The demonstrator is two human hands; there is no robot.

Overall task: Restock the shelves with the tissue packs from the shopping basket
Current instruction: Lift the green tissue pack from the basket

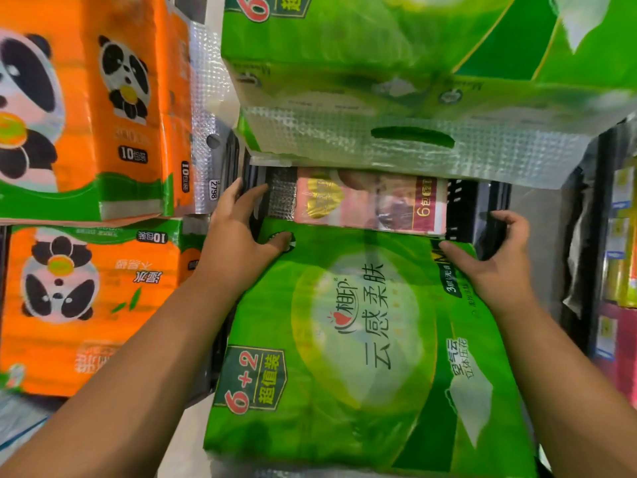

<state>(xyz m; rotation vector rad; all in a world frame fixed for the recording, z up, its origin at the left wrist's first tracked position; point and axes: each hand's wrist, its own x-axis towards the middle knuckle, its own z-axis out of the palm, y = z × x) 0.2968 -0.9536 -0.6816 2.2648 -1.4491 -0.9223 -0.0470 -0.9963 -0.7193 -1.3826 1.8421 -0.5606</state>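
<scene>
Shop, stocked tissue packs (82, 108), shelves

Head view, downward, close to shelves (586, 236)

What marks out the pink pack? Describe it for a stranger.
Find the green pack gripped by the left hand and right hand. Past its far edge lies the pink pack, below a second green pack. Only it is pink, with a gold heart.
</scene>
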